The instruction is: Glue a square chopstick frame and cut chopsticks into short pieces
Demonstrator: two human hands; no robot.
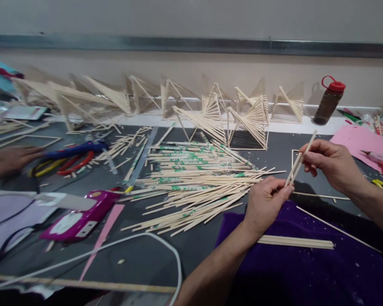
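Note:
My left hand (266, 204) pinches the lower end of a few thin wooden sticks (298, 163), tilted up to the right. The fingers of my right hand (328, 163) close on the same sticks near their upper end. Below my left wrist, a small bundle of sticks (300, 242) lies on a dark purple cloth (274, 272) over my lap and the table edge. One single stick (338, 228) rests across the cloth to the right. Left of my hands spreads a big pile of loose sticks (194, 195), some in clear wrappers with green print.
Along the wall stand several twisted stick frames (249, 123) and a red-capped bottle (328, 102). Pink foam (354, 140) lies at right. At left are a magenta device (83, 216), a white cable (140, 236), scissors (76, 163) and another person's hand (15, 159).

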